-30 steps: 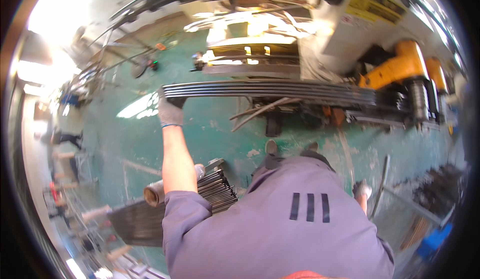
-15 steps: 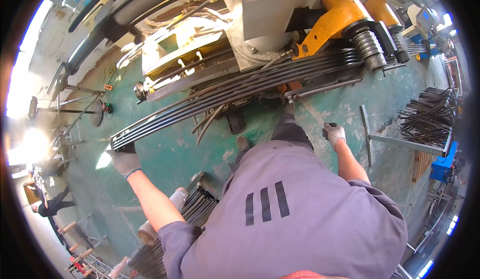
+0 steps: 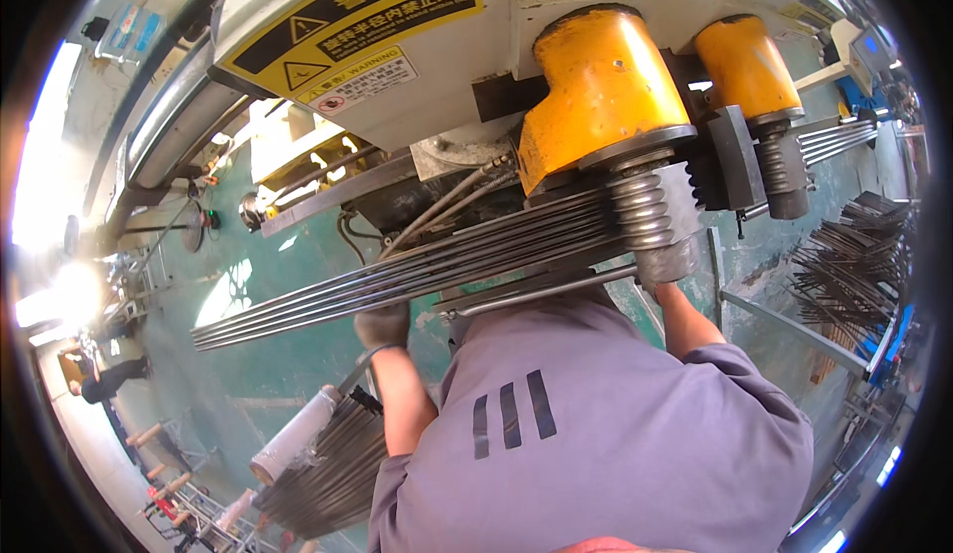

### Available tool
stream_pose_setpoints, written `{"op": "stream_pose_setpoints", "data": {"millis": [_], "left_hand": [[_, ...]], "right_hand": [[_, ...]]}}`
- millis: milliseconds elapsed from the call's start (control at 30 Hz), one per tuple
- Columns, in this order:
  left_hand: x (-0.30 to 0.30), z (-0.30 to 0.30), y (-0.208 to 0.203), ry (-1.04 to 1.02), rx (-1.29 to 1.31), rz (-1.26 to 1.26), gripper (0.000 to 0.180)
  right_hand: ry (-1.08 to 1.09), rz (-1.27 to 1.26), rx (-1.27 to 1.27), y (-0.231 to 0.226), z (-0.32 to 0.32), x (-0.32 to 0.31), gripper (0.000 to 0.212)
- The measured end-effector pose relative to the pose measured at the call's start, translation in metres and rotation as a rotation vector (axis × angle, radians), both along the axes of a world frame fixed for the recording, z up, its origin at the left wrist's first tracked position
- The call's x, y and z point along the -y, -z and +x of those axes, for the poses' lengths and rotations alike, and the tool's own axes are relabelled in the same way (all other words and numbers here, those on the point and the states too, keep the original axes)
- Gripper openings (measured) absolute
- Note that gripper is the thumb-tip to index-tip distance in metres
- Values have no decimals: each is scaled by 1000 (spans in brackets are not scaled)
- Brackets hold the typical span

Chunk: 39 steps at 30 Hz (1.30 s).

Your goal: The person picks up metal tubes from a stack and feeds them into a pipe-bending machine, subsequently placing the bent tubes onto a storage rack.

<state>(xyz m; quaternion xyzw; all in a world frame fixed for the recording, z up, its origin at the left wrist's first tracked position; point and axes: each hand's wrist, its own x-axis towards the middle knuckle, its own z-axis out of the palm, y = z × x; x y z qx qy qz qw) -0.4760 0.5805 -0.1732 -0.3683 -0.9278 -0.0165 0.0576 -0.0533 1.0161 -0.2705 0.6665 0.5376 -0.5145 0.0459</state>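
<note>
Several long, thin metal tubes point(image 3: 397, 280) lie side by side and run from the lower left up into the bending machine. Just below them is my left hand point(image 3: 382, 326), in a grey glove, against or close to the lowest tube; its fingers are hidden. My right forearm point(image 3: 688, 323) reaches up behind a ribbed metal roller point(image 3: 650, 210), which hides most of the right hand. This roller hangs under an orange housing point(image 3: 615, 86). Whether either hand holds anything cannot be seen. A thinner metal rod point(image 3: 546, 293) crosses close before my body.
A second orange housing point(image 3: 747, 67) with its own ribbed roller stands to the right. Tangled metal rods point(image 3: 854, 270) fill a rack at far right. Bundled rods point(image 3: 333, 464) and a wrapped roll point(image 3: 296, 436) lie at lower left. Another person point(image 3: 109, 379) is at far left.
My body and view have moved closer to the machine. My left hand has left the tubes' left end and moved right along them. My right hand has gone up behind the roller.
</note>
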Motion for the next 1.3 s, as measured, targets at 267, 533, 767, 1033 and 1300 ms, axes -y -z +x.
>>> {"op": "stream_pose_setpoints", "data": {"millis": [267,533,767,1033,1300], "left_hand": [[-67,12,-74,137,197,119,33],[-76,-1,-120,224,78,-142,40],[-66,-6,-103,239,2070,1561,60],[-71,7,-177,-145,1476,1701,49],[-53,16,-192,-77,1217,1579,44]], "right_hand": [[-116,237,-204,28,-1,-49,30],[14,72,-25,-55,23,60,28],[159,184,-37,-115,45,123,33],[382,497,-476,-157,7,89,27],[588,753,-814,-283,-70,42,29]]}}
